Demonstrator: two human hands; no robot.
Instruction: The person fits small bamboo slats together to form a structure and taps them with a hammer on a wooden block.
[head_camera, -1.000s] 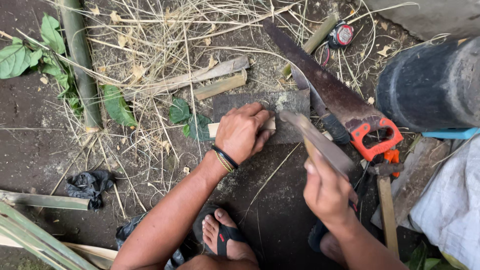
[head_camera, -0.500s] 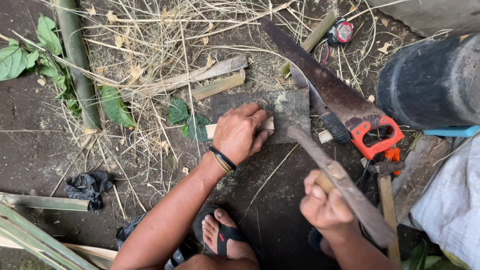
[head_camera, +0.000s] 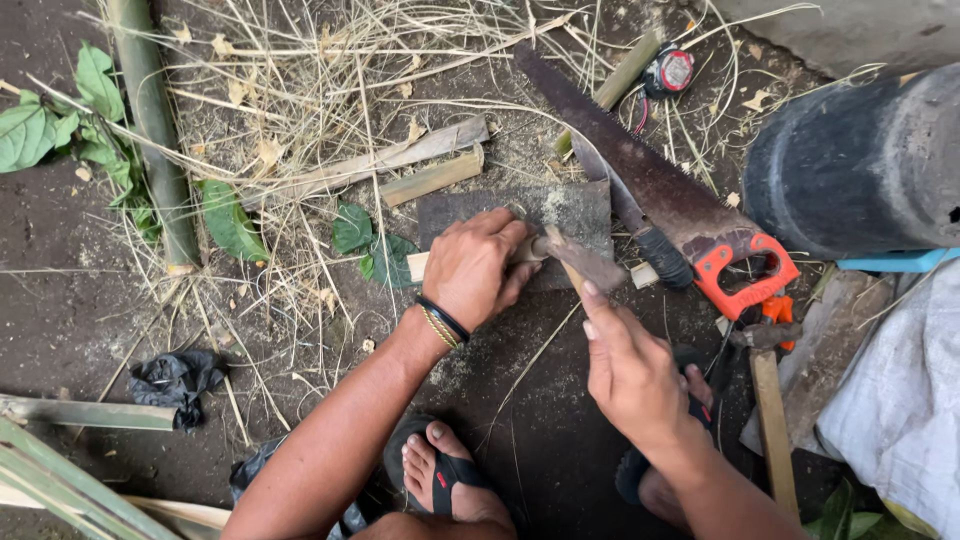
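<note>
My left hand (head_camera: 478, 268) presses a short pale bamboo piece (head_camera: 417, 266) down on a flat dark block (head_camera: 570, 213) on the ground. My right hand (head_camera: 625, 362) grips the wooden handle of a chopping knife, and its rusty blade (head_camera: 588, 262) rests on the bamboo right beside my left fingers. A dark wristband circles my left wrist. My feet in sandals (head_camera: 445, 470) are planted just below the block.
A hand saw with an orange handle (head_camera: 745, 272) lies to the right of the block, a tape measure (head_camera: 670, 70) beyond it. Split bamboo strips (head_camera: 385, 160), a green bamboo pole (head_camera: 150, 120), dry grass and leaves lie behind. A black drum (head_camera: 860, 160) stands right.
My right hand swung the knife down from a raised position at the right onto the bamboo piece. My left hand stayed on the bamboo.
</note>
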